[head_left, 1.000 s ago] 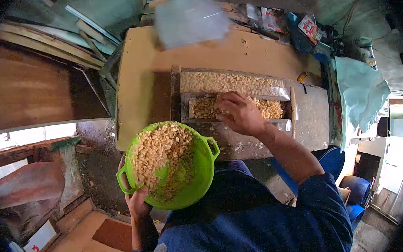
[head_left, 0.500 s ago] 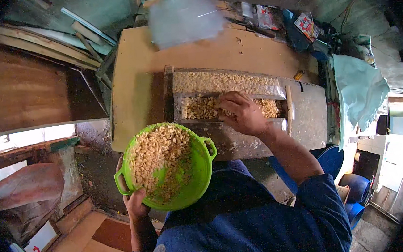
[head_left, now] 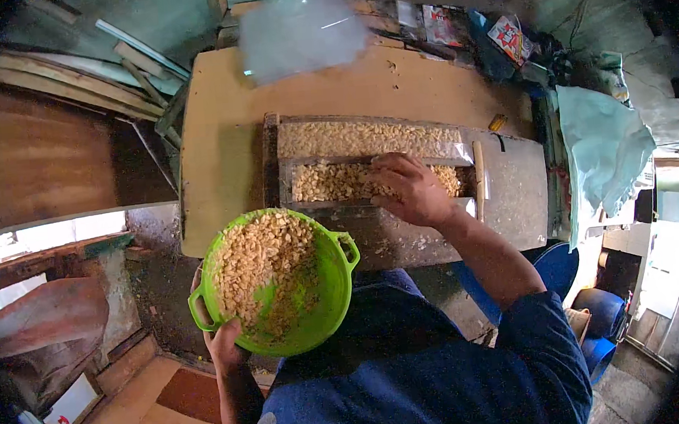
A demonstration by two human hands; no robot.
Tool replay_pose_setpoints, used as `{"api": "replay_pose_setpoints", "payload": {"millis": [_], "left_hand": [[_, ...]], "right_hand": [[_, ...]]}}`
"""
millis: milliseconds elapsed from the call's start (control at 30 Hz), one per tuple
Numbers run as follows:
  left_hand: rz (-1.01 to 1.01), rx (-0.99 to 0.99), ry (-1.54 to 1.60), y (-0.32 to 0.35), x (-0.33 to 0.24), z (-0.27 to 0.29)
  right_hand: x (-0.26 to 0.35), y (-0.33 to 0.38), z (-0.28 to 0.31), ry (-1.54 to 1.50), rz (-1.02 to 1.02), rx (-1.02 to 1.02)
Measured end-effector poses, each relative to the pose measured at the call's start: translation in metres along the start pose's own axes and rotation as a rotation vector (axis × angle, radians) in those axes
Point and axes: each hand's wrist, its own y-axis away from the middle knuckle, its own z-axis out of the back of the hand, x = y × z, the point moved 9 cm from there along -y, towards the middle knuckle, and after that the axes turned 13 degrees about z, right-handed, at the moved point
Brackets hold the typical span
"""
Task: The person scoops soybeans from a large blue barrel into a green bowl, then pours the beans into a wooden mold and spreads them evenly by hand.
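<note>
My left hand (head_left: 226, 344) is closed on the left edge of a green plastic basin (head_left: 333, 280), close to its looped handle. Pale, bean-like pieces (head_left: 259, 254) heap against the basin's far and left sides, and its green bottom shows through. On the table lies a long wooden mould (head_left: 272, 169) with two parallel troughs. Similar pieces fill the far trough, under what looks like clear plastic sheeting (head_left: 369, 134). My right hand (head_left: 410, 190) rests on the loose pieces (head_left: 329, 182) in the near trough, fingers spread and slightly bent; its fingertips are partly hidden.
A tan table (head_left: 221, 126) bears the mould, with a stack of clear plastic sheets (head_left: 302, 39) at its far edge. A wooden stick (head_left: 480, 181) crosses the mould's right end. Printed packets (head_left: 508, 38) lie at the back right; a pale green sheet (head_left: 602, 151) hangs on the right.
The view has shifted slightly, so the table and mould sit a little further left. My right hand stays on the near trough and my left hand still holds the basin.
</note>
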Motion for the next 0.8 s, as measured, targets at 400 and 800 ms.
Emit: {"api": "replay_pose_setpoints", "payload": {"millis": [400, 800], "left_hand": [[-0.078, 0.113, 0.024, 0.009, -0.003, -0.019], [0.076, -0.124, -0.104, 0.009, 0.018, 0.003]], "right_hand": [[-0.025, 0.026, 0.017, -0.065, -0.173, -0.028], [-0.044, 0.057, 0.035, -0.016, -0.201, -0.018]]}}
